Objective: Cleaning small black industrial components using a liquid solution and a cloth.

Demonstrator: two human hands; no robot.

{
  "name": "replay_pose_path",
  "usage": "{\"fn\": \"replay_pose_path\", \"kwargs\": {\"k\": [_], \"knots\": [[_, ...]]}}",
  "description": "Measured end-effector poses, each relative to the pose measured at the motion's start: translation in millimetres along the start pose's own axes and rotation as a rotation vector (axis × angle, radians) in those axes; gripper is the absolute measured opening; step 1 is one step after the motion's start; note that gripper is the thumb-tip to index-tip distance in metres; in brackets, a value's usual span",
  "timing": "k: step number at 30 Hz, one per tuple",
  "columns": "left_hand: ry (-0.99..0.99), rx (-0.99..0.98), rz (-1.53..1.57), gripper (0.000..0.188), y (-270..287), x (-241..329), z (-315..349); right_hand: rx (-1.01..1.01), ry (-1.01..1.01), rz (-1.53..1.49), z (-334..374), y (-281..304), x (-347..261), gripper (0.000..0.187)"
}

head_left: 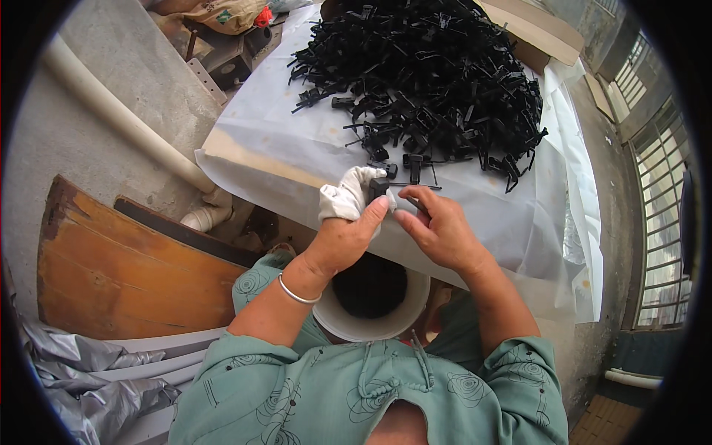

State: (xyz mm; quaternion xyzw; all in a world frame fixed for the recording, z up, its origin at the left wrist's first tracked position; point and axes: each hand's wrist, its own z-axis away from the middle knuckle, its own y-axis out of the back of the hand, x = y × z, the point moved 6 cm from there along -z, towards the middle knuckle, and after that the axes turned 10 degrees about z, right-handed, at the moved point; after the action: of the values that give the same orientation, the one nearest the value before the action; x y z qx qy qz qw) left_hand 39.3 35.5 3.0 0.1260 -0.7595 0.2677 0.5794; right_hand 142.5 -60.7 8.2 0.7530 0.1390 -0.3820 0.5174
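Over the table's near edge, my left hand [343, 233] is closed on a black plastic part [379, 190]. A white cloth glove [343, 197] covers its fingers, while the thumb is bare and presses the part. My right hand [445, 230] is just to the right, its index finger and thumb bent toward the part. A slim dark thing shows between those fingers; its kind is not clear. A small whitish bit [391, 200] shows beside my left thumb. Single black parts [417, 165] lie just beyond my hands, in front of a large heap of black plastic parts [423, 81].
Whitish plastic sheeting [278, 141] covers the table. Below my hands, between my knees, stands a white bucket [411, 322] with dark contents. An orange-brown wooden board [133, 274] and a pale pipe [126, 115] are at left. A cardboard flap [541, 30] rises behind the heap.
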Motion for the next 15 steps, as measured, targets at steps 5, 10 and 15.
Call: {"fn": "replay_pose_path", "kwargs": {"k": [5,10,15], "knots": [[0.162,0.028,0.25,0.027,-0.7,-3.1,-1.4,0.156,0.335,0.064,5.0,12.3,-2.6,0.008],[0.185,-0.126,-0.02,0.032,-12.0,-2.8,3.1,0.168,0.209,-0.171,2.1,8.7,6.2,0.009],[0.055,-0.186,-0.157,0.025,-22.1,9.6,2.4,-0.061,-0.022,-0.381,1.5,-5.9,8.9,0.018]]}}
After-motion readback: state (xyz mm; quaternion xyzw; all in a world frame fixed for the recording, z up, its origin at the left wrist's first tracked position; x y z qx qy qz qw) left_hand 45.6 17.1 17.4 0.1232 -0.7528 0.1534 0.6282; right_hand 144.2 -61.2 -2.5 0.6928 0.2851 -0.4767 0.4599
